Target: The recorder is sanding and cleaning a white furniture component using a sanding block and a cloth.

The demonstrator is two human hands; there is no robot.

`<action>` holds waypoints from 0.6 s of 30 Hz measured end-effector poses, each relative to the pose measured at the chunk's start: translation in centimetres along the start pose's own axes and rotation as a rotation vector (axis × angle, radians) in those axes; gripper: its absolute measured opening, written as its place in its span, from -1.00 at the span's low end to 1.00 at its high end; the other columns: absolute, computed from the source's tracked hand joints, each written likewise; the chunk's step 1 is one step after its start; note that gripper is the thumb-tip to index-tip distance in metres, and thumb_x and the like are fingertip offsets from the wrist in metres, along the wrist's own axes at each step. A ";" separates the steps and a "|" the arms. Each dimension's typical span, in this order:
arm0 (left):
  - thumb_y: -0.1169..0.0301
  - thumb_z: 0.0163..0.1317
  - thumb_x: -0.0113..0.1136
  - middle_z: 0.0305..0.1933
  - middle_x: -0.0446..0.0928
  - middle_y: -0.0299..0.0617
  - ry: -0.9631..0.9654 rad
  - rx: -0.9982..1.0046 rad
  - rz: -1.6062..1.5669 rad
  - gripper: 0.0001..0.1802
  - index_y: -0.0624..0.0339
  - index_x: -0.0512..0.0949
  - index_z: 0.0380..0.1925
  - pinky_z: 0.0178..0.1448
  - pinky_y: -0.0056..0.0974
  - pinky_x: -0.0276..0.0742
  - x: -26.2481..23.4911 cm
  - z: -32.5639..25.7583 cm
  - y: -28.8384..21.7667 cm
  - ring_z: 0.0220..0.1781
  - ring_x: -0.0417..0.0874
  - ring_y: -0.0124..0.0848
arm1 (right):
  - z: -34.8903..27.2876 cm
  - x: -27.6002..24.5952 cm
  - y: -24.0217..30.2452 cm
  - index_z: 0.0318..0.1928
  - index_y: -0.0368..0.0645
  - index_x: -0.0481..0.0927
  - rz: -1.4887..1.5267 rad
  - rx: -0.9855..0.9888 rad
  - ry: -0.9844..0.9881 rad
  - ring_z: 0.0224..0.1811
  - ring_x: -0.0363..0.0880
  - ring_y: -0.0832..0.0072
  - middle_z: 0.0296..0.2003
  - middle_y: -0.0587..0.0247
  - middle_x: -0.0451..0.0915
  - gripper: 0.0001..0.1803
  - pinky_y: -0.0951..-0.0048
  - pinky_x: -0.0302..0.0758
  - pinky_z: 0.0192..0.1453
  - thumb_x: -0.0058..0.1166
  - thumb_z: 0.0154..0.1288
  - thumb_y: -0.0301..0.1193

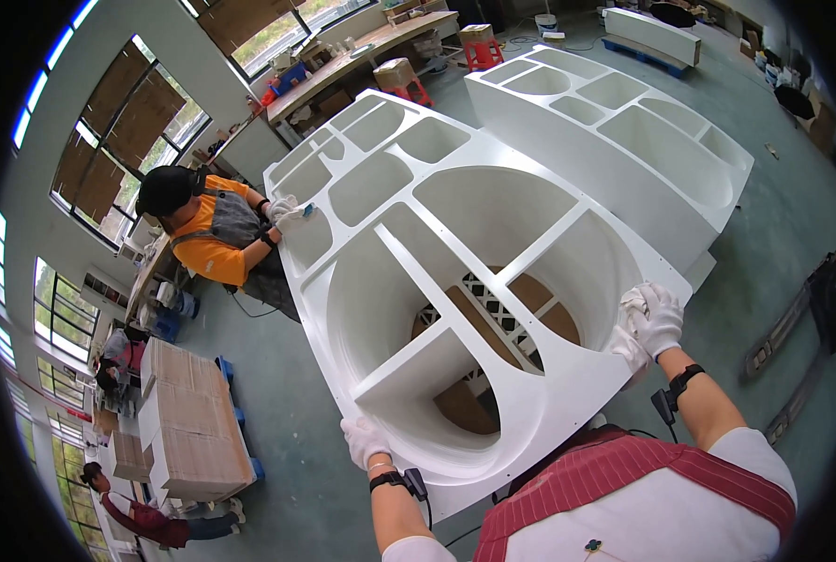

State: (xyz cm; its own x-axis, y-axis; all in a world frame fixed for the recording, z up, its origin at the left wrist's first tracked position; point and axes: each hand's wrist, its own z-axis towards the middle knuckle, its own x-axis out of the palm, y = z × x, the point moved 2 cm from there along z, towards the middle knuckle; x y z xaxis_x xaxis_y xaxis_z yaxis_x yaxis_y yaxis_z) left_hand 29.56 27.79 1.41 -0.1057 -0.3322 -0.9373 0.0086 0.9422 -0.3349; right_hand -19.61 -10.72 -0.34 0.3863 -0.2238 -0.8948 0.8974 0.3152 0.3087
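Observation:
A large white compartmented unit [560, 384] with round and straight-sided openings lies in front of me. My left hand [366, 442], in a white glove, grips its near left edge, the fingers bent over the rim. In my right hand [658, 321], also gloved, a white cloth [630, 339] is bunched and pressed against the near right edge. Through the big round openings, brown panels and a black-and-white lattice [498, 314] show below. Across the unit's left side, a co-worker in an orange shirt [210, 239] leans with gloved hands [287, 211] on the surface, holding something small and blue.
A second white compartmented unit [615, 140] stands beyond, at the right. Stacked flat boards [193, 421] sit on a blue pallet at the left, near another person [146, 520]. A pallet jack [793, 337] is at the right. A workbench [362, 61] and red stools [482, 51] line the back.

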 end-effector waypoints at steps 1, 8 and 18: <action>0.06 0.51 -0.15 0.33 0.57 0.26 -0.014 -0.007 -0.004 -0.37 0.21 0.32 0.43 0.32 0.15 0.57 -0.1 -0.7 0.2 0.30 0.64 0.21 | -0.8 -0.2 0.6 0.21 0.09 0.66 0.012 -0.073 0.003 0.33 0.49 0.05 0.25 0.23 0.61 -0.45 -0.01 0.37 0.44 0.33 0.20 -0.09; 0.04 0.46 -0.03 0.27 0.57 0.23 -0.020 -0.103 0.056 -0.36 0.20 0.33 0.39 0.31 0.16 0.57 -1.3 -8.6 2.7 0.25 0.64 0.20 | -4.7 -1.8 3.9 0.11 0.02 0.72 0.234 -0.364 0.131 0.11 0.65 0.11 -0.06 0.16 0.75 -0.46 0.02 0.43 0.29 0.32 0.15 -0.03; -0.11 0.36 0.13 0.52 0.34 0.21 -0.233 -0.221 0.284 -0.13 0.20 0.27 0.51 0.67 0.16 0.08 0.8 -19.4 4.5 0.58 0.29 0.14 | -4.4 -5.2 6.0 -0.14 0.01 0.70 0.372 -0.564 0.293 -0.29 0.72 0.06 -0.38 0.16 0.72 -0.61 -0.02 0.55 -0.10 0.29 0.18 0.00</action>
State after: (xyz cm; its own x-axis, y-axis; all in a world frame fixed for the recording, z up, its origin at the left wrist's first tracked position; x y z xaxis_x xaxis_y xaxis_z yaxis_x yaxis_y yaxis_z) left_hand 10.24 32.59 1.06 0.0978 -0.0353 -0.9946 -0.2112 0.9759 -0.0554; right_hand -17.22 -3.58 4.72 0.5002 0.2211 -0.8372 0.4415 0.7666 0.4662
